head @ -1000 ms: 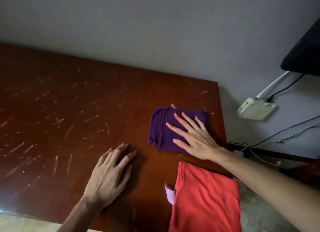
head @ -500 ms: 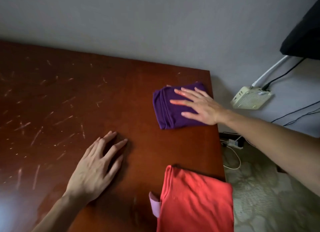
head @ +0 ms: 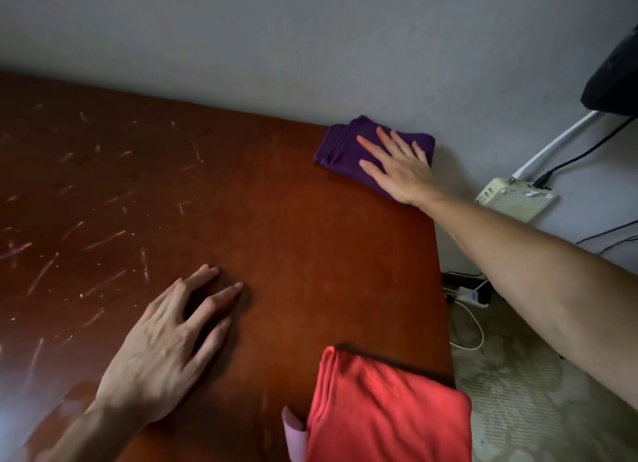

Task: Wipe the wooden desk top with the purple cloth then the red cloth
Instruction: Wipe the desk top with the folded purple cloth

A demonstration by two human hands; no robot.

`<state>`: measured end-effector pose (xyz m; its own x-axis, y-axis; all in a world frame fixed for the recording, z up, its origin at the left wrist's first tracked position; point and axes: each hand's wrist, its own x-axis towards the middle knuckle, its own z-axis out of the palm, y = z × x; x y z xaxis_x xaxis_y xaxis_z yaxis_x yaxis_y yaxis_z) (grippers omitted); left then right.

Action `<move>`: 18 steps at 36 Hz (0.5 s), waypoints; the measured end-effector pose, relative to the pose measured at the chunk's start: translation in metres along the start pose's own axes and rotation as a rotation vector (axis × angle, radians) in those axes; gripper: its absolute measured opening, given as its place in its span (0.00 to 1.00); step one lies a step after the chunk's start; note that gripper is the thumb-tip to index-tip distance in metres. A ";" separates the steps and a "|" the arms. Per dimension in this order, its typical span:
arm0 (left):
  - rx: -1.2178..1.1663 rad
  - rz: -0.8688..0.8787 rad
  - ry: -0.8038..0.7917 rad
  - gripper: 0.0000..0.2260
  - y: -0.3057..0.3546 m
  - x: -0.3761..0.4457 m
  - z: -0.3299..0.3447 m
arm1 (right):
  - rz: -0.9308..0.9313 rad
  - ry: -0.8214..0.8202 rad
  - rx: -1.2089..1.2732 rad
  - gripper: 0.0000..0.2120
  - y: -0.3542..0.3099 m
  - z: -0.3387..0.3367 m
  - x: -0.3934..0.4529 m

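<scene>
A folded purple cloth [head: 340, 149] lies at the far right corner of the wooden desk top [head: 293, 240], against the wall. My right hand [head: 397, 166] presses flat on it, fingers spread. My left hand [head: 165, 344] rests palm down on bare wood near the front, fingers apart, holding nothing. A folded red cloth [head: 386, 413] lies at the desk's front right corner, partly over the edge. Pale scratches or streaks cover the left part of the desk top.
A pink tag or small cloth [head: 295, 434] sticks out beside the red cloth. A grey wall backs the desk. Right of the desk are a white box [head: 514, 199] with cables, a power strip on patterned floor, and a dark object [head: 618, 78] at upper right.
My right hand has slid the purple cloth away from me, from the desk's right middle to the far right corner by the wall. My left hand has stayed flat on the wood.
</scene>
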<state>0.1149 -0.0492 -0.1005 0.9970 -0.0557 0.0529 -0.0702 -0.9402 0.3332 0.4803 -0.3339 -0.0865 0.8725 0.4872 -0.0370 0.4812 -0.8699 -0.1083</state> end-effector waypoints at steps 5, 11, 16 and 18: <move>-0.017 0.006 0.021 0.24 0.001 -0.001 0.001 | 0.107 0.009 0.008 0.29 -0.034 0.008 -0.042; -0.061 0.002 0.069 0.23 0.005 0.000 -0.001 | 0.033 0.024 0.025 0.30 -0.129 0.023 -0.105; -0.116 -0.039 0.170 0.19 0.009 -0.005 -0.005 | -0.061 0.007 0.006 0.31 -0.188 0.031 -0.122; -0.089 -0.050 0.245 0.15 0.010 -0.009 -0.008 | -0.061 0.004 -0.002 0.31 -0.201 0.034 -0.127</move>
<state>0.1052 -0.0549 -0.0900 0.9627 0.0838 0.2574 -0.0340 -0.9059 0.4222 0.2693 -0.2181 -0.0936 0.8419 0.5390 -0.0268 0.5336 -0.8388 -0.1080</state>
